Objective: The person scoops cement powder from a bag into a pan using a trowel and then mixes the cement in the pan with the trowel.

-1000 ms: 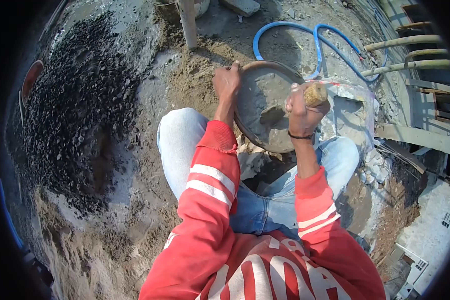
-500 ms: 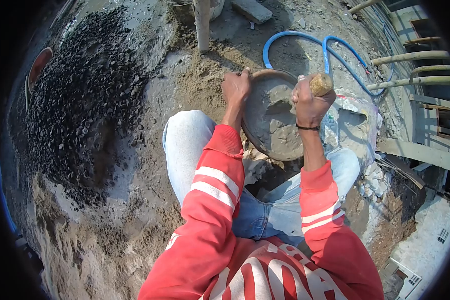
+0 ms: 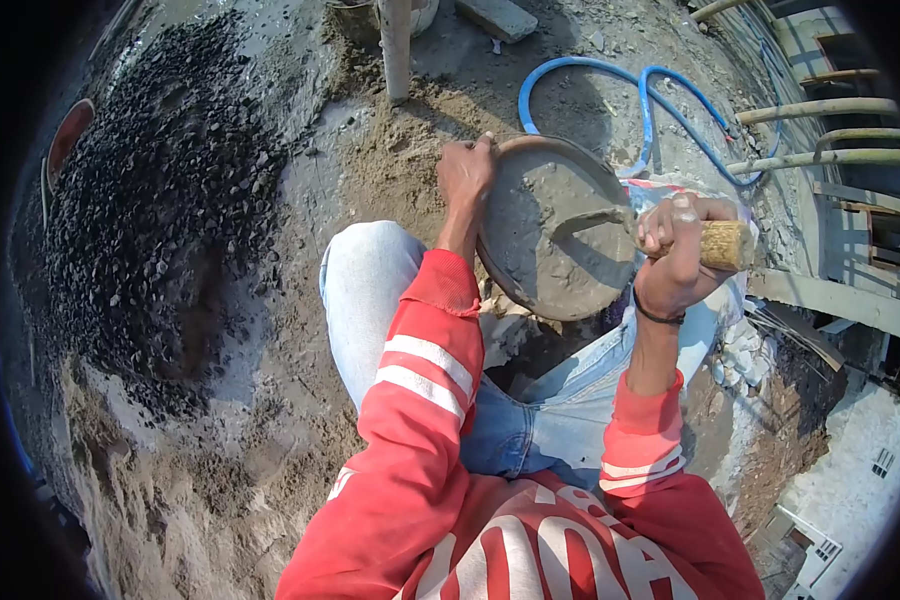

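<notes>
My left hand (image 3: pixel 466 180) grips the left rim of a round, shallow pan (image 3: pixel 515 292) filled with wet grey mortar (image 3: pixel 540 200). My right hand (image 3: pixel 682 250) is closed around the thick wooden handle (image 3: pixel 727 245) of a trowel, to the right of the pan. The trowel's metal part (image 3: pixel 592 218) reaches left over the mortar and casts a shadow on it. Whether its edge touches the mortar, I cannot tell. The pan is just beyond my bent knees.
A heap of dark gravel (image 3: pixel 170 210) lies at the left, near a reddish pan (image 3: pixel 70 140). An upright pole (image 3: pixel 395 50) stands beyond my left hand. A blue hose (image 3: pixel 570 62) loops behind the pan. Wooden poles (image 3: pixel 830 108) and planks are at the right.
My right hand has moved right and turned, so the handle now points right instead of up. The trowel's metal part now shows over the mortar. My left hand stays on the rim.
</notes>
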Motion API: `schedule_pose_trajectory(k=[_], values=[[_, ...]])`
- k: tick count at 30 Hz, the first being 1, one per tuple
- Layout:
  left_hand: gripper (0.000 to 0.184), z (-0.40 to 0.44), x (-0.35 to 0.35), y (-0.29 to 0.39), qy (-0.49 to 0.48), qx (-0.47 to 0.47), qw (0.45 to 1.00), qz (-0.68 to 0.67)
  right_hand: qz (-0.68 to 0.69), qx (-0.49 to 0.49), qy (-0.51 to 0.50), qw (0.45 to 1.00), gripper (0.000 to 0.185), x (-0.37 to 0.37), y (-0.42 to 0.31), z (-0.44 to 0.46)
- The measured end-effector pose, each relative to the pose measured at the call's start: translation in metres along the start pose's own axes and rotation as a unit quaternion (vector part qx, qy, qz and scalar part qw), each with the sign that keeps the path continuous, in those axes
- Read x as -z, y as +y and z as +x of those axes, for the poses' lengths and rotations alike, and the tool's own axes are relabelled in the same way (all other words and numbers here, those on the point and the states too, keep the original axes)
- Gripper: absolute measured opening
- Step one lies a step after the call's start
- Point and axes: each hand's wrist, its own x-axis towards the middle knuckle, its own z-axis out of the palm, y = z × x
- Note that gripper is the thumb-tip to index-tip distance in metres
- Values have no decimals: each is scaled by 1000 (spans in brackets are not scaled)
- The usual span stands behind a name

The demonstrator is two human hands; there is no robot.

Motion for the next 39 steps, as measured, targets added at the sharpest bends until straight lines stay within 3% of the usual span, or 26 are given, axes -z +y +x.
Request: schedule_pose_trajectory(k=[2, 4, 5, 9, 11, 13, 14, 15, 20, 22, 26, 29, 32, 34, 35, 37, 39], values=[[47, -2, 0, 0, -3, -12, 1000, -5, -46, -3, -6, 999, 13, 16, 27, -12], [48, -2, 0, -1, 3, -19, 1000, -6, -154, -73, -34, 985, 12, 22, 53, -21], [48, 4, 1, 5, 10, -22, 1000, -12, -97, -79, 1, 992, 13, 25, 48, -16], [49, -3, 0, 1, 17, -8, 999, 32, -7, 5, 48, 999, 16, 13, -8, 23], [50, 2, -2, -2, -3, -13, 1000, 14, 18, 100, 18, 995, 15, 12, -12, 36], [51, 6, -5, -5, -2, -8, 1000, 12, -162, 17, 56, 985, 13, 18, 23, 32], [51, 6, -5, -5, 5, -3, 1000, 10, -294, 38, 69, 952, 12, 37, 70, 32], [52, 4, -4, -5, 5, -7, 1000, 7, -310, 21, 82, 947, 14, 29, 87, 22], [54, 6, -8, -11, 66, -17, 998, 17, -295, -60, 117, 946, 12, 4, 75, 29], [52, -3, 4, 5, -16, 18, 999, 23, -21, -100, 153, 983, 10, -5, 40, 34], [52, -1, 1, 1, -2, 23, 1000, 13, 47, -16, 129, 990, 9, -8, 13, 20], [54, 0, 2, 2, -24, 13, 1000, 4, 25, 2, 106, 994, 10, 2, 4, 0], [52, 3, -6, -10, 38, 13, 999, 27, 7, 16, 117, 993, 10, 5, -13, -9], [49, 0, 0, 2, 5, 25, 999, 27, -40, -23, 51, 998, 10, 9, -14, -12], [49, -6, 3, 5, -10, 12, 1000, 6, -82, -61, 53, 993, 9, 11, 5, -17], [50, -6, 3, 6, -16, 5, 1000, 4, -132, -22, 57, 989, 9, 14, 64, -24], [51, -4, 5, 4, -12, 1, 1000, 4, -80, -27, 75, 994, 10, 1, 73, -14]])
